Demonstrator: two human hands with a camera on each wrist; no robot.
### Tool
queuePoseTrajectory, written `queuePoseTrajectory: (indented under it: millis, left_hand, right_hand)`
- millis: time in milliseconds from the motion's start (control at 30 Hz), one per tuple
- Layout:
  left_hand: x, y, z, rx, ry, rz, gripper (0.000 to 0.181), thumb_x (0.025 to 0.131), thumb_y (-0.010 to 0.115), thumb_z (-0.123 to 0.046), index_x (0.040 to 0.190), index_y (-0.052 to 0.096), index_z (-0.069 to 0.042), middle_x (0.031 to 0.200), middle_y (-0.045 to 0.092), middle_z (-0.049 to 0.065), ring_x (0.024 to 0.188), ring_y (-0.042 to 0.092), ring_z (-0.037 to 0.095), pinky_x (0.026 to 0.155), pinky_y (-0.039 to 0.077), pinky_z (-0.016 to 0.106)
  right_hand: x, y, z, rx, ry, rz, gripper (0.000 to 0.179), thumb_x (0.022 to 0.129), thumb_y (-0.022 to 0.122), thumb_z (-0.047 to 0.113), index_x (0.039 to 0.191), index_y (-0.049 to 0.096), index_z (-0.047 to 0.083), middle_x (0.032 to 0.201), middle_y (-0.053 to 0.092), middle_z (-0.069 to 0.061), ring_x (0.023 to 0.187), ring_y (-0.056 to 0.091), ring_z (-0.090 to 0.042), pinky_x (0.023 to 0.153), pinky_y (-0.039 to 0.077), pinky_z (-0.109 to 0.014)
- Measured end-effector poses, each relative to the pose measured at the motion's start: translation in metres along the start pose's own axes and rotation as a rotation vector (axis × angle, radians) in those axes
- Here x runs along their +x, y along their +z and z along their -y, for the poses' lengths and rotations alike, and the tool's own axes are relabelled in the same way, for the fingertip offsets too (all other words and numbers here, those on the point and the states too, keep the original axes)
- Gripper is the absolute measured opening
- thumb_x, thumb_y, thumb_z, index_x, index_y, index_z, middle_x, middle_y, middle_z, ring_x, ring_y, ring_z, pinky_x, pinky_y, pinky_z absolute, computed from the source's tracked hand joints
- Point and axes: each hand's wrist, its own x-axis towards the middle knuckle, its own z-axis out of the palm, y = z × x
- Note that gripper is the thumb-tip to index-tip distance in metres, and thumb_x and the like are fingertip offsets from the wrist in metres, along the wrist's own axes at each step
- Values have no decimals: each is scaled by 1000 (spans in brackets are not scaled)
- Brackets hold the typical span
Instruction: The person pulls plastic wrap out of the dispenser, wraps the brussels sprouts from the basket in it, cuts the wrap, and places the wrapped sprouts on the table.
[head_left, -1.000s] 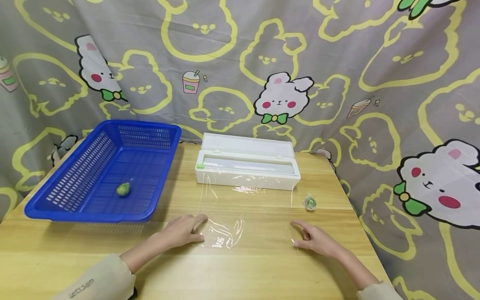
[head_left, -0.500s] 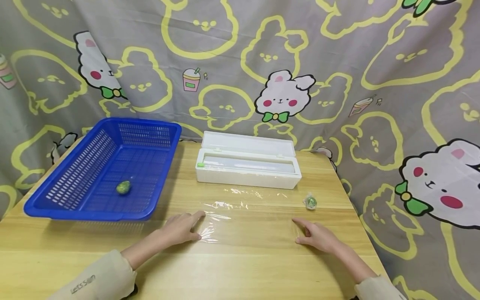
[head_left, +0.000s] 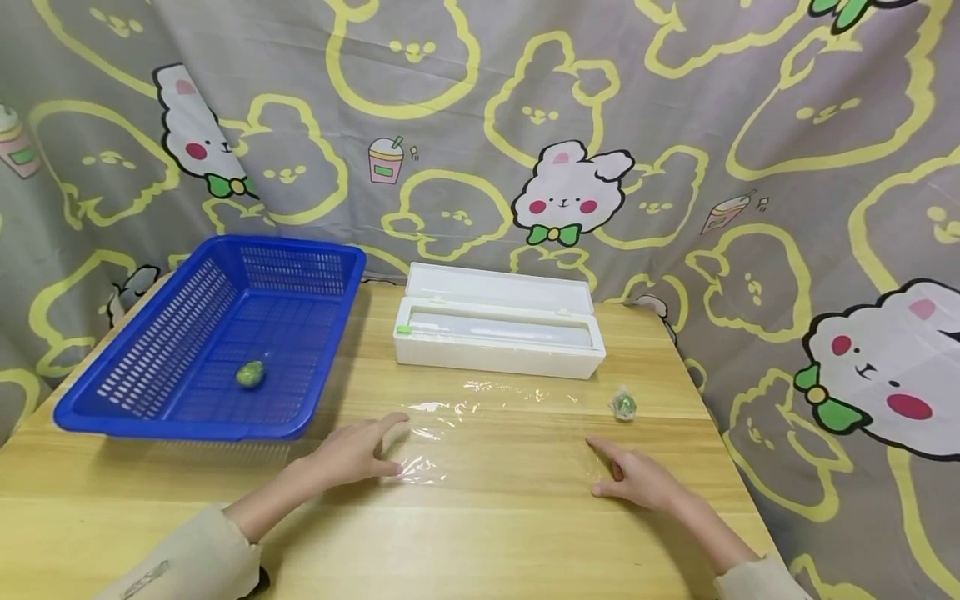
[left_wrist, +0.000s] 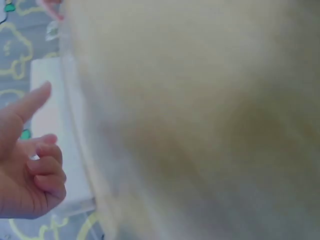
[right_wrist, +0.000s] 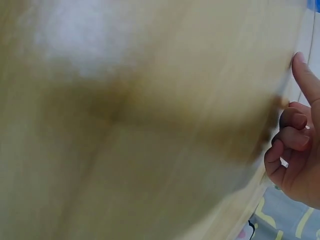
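Both of your hands lie low over the counter [head_left: 480, 550], with a sheet of clear film [head_left: 497, 442] spread flat between them, in front of the white box [head_left: 498, 357].

Your left hand [head_left: 348, 454] is at the film's left edge, thumb and index finger spread apart; the left wrist view shows other fingers curled in. Your right hand [head_left: 645, 479] is at the film's right edge, index finger stretched out and thumb apart from it, its other fingers bent toward the palm. You pinch nothing that shows; whether your fingertips actually touch the film, I cannot tell.

Straight ahead of you, the box closes off the far side, its raised lid [head_left: 498, 287] standing up at the back, near the patterned curtain [head_left: 450, 83]. A pale roll [head_left: 502, 327] lies in its slot, and 1 small green piece [head_left: 404, 330] sits at the left end.

To your left, the big blue basket [head_left: 187, 428] takes up much of the counter, its near right corner close to your left hand; 1 mottled green ball [head_left: 250, 374] rests inside. To your right, 1 green ball in crinkled clear wrapping [head_left: 623, 405] lies just beyond your right hand, beside the film and apart from the box.
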Motion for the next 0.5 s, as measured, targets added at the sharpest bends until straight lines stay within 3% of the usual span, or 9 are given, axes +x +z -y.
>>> queuePoseTrajectory:
  millis: [67, 200, 333, 500]
  left_hand:
    - [-2, -8, -2, -39, 6, 4, 72, 71, 75, -35, 132, 44, -12, 67, 50, -5, 60, 45, 9, 54, 41, 29]
    - [-9, -27, -6, -137, 84, -28, 70, 73, 73, -37, 132, 44, -13, 66, 45, -5, 56, 35, 5, 48, 34, 22]
    - [-17, -51, -3, -258, 231, -66, 68, 75, 73, -31, 131, 43, -9, 65, 38, -9, 56, 32, 2, 49, 34, 20]
    - [-28, -84, 16, -396, 386, -83, 67, 76, 72, -14, 133, 38, -5, 65, 35, -9, 56, 32, 2, 48, 35, 22]
  right_hand:
    - [0, 1, 0, -2, 4, 3, 77, 79, 65, 43, 136, 38, -1, 54, 33, 12, 47, 24, 0, 47, 25, -18]
    - [0, 2, 0, -9, 13, -9, 77, 78, 65, 44, 135, 38, 0, 54, 33, 12, 47, 24, 0, 47, 25, -18]
    - [0, 3, 0, -28, 20, -17, 76, 78, 66, 44, 135, 39, 1, 55, 34, 12, 48, 25, 0, 47, 26, -18]
    - [-1, 5, -2, -37, 29, -21, 77, 77, 66, 45, 135, 40, 1, 53, 33, 13, 47, 24, 1, 47, 25, -17]
